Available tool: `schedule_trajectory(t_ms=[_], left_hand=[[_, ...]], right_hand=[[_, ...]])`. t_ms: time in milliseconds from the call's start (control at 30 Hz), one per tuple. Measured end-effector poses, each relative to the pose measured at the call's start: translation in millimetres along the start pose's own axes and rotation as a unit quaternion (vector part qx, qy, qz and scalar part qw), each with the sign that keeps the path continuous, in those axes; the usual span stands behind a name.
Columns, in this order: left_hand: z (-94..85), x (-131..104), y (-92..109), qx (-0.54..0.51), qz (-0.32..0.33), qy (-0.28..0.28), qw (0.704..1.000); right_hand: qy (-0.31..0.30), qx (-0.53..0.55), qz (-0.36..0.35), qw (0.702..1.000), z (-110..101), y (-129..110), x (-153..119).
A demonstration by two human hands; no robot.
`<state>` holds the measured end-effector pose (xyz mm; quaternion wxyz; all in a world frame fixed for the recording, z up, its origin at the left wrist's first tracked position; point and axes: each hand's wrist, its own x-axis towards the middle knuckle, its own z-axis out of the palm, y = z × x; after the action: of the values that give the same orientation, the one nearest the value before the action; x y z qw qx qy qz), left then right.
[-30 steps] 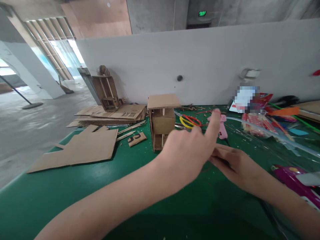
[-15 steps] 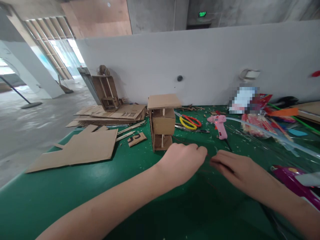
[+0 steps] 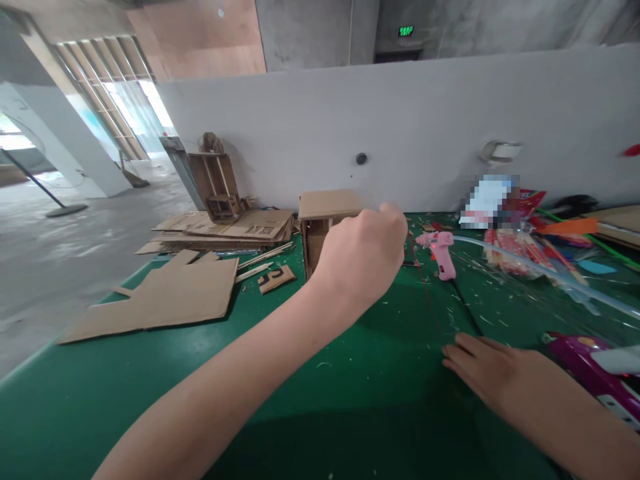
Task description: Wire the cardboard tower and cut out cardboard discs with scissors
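A thin dark red thread [image 3: 425, 285] runs slanting between my two hands. My left hand [image 3: 367, 250] is raised in a closed grip, with the upper end of the thread at its fingertips. Behind it stands a small cardboard box structure [image 3: 327, 203], its right side and lower part hidden by the hand. My right hand [image 3: 483, 367] is low over the table, its fingers pinched together at the lower end of the thread. Beyond the right hand a pink glue gun [image 3: 441, 255] stands on the table, its black cord running towards that hand.
Cut cardboard [image 3: 175, 293] and a marked scrap [image 3: 277, 279] lie on the left of the green table [image 3: 300, 407]. Stacked cardboard [image 3: 220, 227] carries a cardboard model [image 3: 216, 183]. On the right are a purple power strip [image 3: 583, 360], bagged sticks [image 3: 515, 250] and a lit phone [image 3: 486, 201].
My left hand has risen and moved forward, now covering the scissors and much of the box structure. My right hand has dropped lower and slightly right. The thread now stretches between them.
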<state>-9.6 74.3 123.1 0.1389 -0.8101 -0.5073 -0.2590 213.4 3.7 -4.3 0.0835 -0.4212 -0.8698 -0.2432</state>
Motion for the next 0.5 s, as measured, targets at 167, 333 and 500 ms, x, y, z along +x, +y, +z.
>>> schedule_trajectory(t_ms=[167,333,500], left_hand=[[-3.1,12.9,0.3,0.039,-0.017,0.015,0.999],[-3.1,-12.0,7.0,0.039,0.170,-0.028,0.984],[14.9,-38.1,15.8,-0.127,0.355,-0.244,0.893]], right_hand=[[-0.004,-0.042,-0.056,0.998,-10.1,-0.3,-2.2],[0.024,-0.005,-0.008,1.000,-14.4,1.9,6.8],[0.059,0.044,0.048,0.996,-25.6,8.6,18.4]])
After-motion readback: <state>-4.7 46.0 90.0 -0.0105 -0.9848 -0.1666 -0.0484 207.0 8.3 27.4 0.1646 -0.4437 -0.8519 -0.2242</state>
